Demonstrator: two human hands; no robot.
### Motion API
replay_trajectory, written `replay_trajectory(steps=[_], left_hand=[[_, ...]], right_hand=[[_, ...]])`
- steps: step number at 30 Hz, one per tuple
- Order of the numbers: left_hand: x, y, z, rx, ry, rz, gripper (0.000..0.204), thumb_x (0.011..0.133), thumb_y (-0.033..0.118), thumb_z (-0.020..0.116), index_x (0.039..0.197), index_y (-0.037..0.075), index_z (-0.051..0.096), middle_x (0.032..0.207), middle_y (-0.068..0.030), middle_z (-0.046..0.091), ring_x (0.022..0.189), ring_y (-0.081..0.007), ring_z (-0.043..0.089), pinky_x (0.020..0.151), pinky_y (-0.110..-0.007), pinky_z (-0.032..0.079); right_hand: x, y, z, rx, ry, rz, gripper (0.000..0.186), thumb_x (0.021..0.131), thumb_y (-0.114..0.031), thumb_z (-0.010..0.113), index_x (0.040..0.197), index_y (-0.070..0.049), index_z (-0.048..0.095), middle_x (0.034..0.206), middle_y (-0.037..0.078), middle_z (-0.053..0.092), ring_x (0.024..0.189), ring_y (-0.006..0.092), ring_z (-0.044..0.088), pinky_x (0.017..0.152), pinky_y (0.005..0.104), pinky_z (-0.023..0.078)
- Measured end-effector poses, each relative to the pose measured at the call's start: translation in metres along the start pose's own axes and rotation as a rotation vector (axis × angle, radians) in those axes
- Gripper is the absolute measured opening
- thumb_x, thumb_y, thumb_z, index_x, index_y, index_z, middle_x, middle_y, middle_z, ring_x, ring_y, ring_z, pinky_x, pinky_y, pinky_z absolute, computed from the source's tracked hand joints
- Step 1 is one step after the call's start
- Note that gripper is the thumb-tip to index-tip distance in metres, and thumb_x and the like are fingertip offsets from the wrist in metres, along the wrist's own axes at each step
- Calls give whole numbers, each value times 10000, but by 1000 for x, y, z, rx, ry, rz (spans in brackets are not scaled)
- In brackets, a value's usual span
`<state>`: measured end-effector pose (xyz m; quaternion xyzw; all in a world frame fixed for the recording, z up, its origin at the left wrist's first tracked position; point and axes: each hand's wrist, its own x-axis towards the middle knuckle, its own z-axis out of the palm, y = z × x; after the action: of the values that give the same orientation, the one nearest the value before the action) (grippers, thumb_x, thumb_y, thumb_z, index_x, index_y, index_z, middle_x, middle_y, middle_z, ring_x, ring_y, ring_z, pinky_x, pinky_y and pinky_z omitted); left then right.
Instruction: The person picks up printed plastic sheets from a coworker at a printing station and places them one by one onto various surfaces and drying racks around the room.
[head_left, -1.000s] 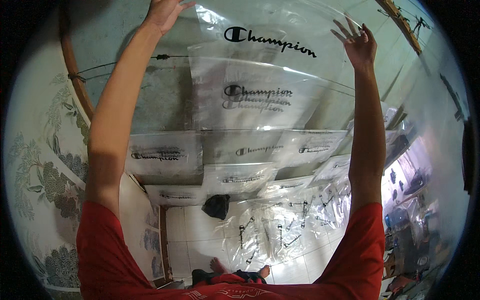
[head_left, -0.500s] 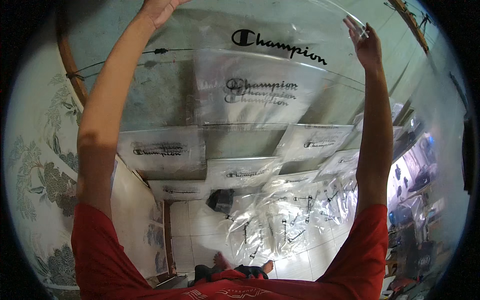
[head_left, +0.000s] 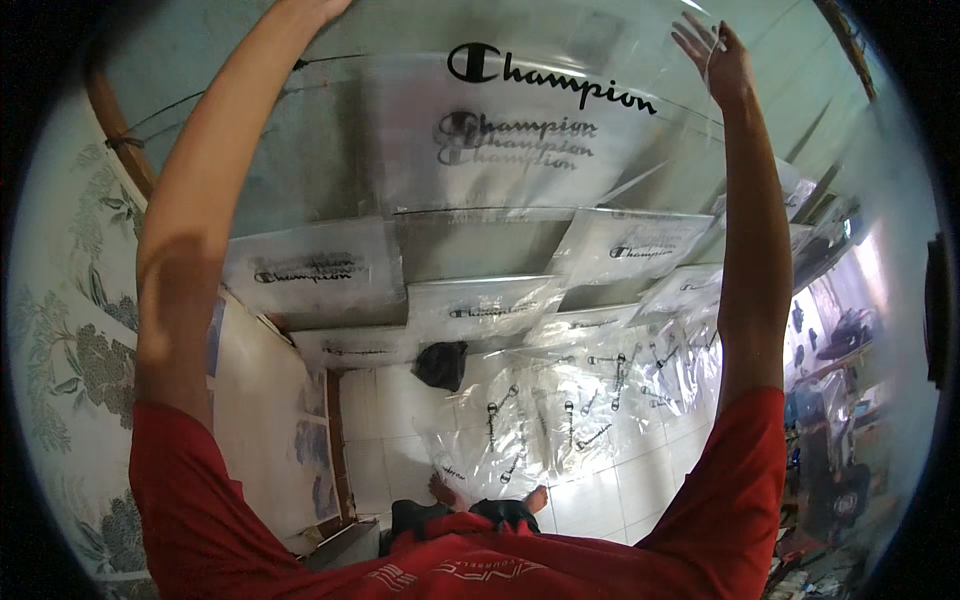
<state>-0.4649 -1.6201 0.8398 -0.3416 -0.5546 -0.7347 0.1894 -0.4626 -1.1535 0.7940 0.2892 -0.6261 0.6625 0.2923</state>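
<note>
A clear plastic bag (head_left: 550,78) with black lettering spans the space between my raised arms at the top of the view. My right hand (head_left: 718,62) pinches its edge, some fingers stretched upward. Of my left hand (head_left: 318,8), only the wrist side shows at the top edge; its fingers are out of view. Behind the bag, overlapping it in view, several layered clear bags (head_left: 490,185) with the same print hang from a thin line (head_left: 340,58) along the pale green wall.
More printed clear bags (head_left: 310,275) hang in lower rows. Loose bags (head_left: 575,415) lie heaped on the tiled floor beside a dark bundle (head_left: 440,365). A patterned curtain (head_left: 105,365) hangs at left; shelves with dark items (head_left: 850,335) are at right.
The whole view has shifted, so wall and floor sit higher. In view, the print on the bag in my hands has come closer to the prints on the hanging bags.
</note>
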Motion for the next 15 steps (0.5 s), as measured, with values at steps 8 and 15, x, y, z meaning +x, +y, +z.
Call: replay_trajectory(steps=[8, 15], left_hand=[[-5, 12, 15, -15, -5, 96, 386, 890, 83, 636, 1248, 107, 491, 1235, -123, 613, 1198, -250, 550, 916, -413, 454], [-4, -2, 17, -41, -5, 90, 399, 903, 108, 622, 1278, 97, 486, 1270, -107, 594, 1254, -241, 513, 1022, -445, 382]], right_hand=[[22, 22, -12, 264, 55, -250, 545, 974, -445, 433, 1368, -73, 379, 1443, 169, 421, 1313, 372, 428, 1043, 532, 372], [58, 44, -51, 563, -67, -84, 286, 932, -388, 518, 1013, -118, 571, 1295, 140, 527, 1298, 399, 433, 1023, 576, 370]])
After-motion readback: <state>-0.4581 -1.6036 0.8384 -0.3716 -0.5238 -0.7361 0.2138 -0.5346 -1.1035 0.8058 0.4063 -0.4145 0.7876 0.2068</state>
